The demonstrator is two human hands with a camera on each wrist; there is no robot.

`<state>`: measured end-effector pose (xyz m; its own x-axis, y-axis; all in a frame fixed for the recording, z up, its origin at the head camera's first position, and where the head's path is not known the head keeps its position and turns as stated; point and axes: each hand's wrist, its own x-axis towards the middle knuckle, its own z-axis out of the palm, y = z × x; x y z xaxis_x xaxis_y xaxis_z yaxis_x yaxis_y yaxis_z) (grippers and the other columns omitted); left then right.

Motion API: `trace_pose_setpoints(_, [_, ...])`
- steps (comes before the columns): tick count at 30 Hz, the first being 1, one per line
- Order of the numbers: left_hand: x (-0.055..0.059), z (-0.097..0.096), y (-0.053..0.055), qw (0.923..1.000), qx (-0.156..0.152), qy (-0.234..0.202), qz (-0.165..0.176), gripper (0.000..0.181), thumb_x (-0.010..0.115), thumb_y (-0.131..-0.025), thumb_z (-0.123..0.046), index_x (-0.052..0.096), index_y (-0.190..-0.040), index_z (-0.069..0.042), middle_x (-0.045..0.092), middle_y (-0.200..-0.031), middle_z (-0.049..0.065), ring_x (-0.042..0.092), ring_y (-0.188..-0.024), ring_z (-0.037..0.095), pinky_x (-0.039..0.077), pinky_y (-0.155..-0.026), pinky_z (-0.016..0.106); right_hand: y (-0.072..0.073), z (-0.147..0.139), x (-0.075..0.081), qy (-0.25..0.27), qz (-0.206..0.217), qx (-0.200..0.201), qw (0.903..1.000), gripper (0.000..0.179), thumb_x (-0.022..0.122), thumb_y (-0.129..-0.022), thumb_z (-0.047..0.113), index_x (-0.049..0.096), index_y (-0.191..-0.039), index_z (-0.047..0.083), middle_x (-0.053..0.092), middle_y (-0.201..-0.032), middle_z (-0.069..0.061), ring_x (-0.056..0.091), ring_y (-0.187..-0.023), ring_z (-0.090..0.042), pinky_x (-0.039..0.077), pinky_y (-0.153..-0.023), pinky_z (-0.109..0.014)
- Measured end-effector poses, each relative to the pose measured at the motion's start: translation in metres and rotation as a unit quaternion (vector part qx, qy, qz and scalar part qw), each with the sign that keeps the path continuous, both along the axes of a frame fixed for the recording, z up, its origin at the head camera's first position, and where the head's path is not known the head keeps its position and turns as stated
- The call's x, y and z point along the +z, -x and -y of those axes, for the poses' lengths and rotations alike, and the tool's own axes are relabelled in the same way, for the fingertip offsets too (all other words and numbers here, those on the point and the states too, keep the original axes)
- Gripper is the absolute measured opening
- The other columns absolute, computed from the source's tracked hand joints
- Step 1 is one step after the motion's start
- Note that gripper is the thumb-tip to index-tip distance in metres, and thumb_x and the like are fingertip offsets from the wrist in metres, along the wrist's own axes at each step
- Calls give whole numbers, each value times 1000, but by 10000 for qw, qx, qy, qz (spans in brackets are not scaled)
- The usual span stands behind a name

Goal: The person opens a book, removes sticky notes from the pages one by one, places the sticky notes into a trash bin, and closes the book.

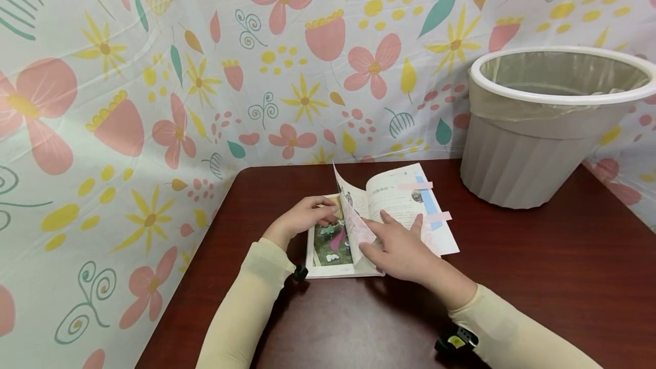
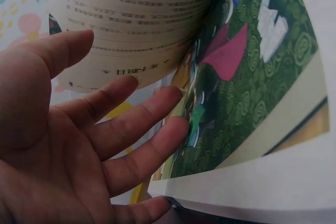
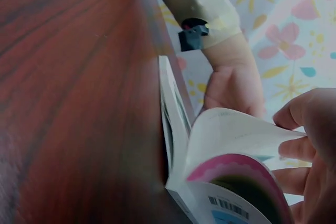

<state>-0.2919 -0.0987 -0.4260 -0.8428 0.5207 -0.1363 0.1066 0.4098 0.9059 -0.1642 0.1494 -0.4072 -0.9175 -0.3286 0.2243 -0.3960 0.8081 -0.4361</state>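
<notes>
An open book point(image 1: 330, 271) lies on the table, its left page showing a colour picture with green ground and a pink shape. Between the two sides a curved page point(image 1: 359, 232) stands raised. My right hand point(image 1: 402, 246) pinches the edge of that page between thumb and index finger, and its other fingers spread over the printed right side. Beside the book's left edge, my left hand point(image 1: 307, 213) has loosely bent fingers over the picture page point(image 2: 247, 114) and holds nothing. In the right wrist view, a cover with a barcode point(image 3: 228, 207) bends up below the pinched page.
Pink tabs point(image 1: 439, 217) stick out from the book's right edge. A grey bin point(image 1: 517, 152) with a white rim and a liner stands at the back right of the dark red table point(image 1: 512, 266). Flower-patterned cloth point(image 1: 205, 73) hangs behind and along the left.
</notes>
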Motion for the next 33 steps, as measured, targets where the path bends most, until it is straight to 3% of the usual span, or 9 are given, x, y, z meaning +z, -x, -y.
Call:
trace_pose_setpoints(7, [2,1,1,9996,-36,-222,180,55,40,-111,-46,56,-143,-5,70,-129,22,70,-116,38,48,-110,51,-1,9,-3,-326,-258,-27,9991,52,64,-95,48,64,-142,25,73,-130,1,46,-146,-43,-5,-100,-93])
trace_pose_setpoints(13, [5,-2,1,9987,-23,-453,231,64,29,-112,-52,56,-143,-2,72,-122,26,71,-115,40,54,-104,49,-2,8,-4,-444,-192,127,9987,54,67,-93,54,61,-143,35,68,-139,9,42,-147,-47,-6,-99,-93])
trace_pose_setpoints(18, [5,3,3,9979,361,-331,427,58,33,-112,-47,61,-137,-3,76,-112,20,76,-98,29,56,-100,45,-3,6,-5,-675,32,212,9975,60,69,-89,59,58,-145,40,70,-136,8,37,-151,-46,-6,-99,-93])
trace_pose_setpoints(23, [6,13,4,9950,842,12,539,44,42,-108,-37,65,-131,-8,75,-107,10,72,-87,18,57,-87,40,-2,3,-6,-683,220,319,9969,61,73,-88,56,60,-144,36,69,-138,5,31,-154,-45,-6,-99,-93])
trace_pose_setpoints(29, [5,24,4,9925,994,704,123,23,55,-104,-30,67,-100,-10,73,-98,7,72,-78,19,54,-70,36,2,-6,-8,-500,653,474,9955,58,76,-87,50,64,-140,31,63,-146,2,23,-157,-45,-1,-99,-94])
trace_pose_setpoints(33, [1,29,4,9872,1025,1203,-208,29,60,-104,-30,56,-80,-13,61,-75,1,69,-73,23,49,-62,35,6,-14,-8,-466,987,623,9921,62,78,-85,50,63,-142,30,57,-153,-2,20,-157,-48,6,-98,-94])
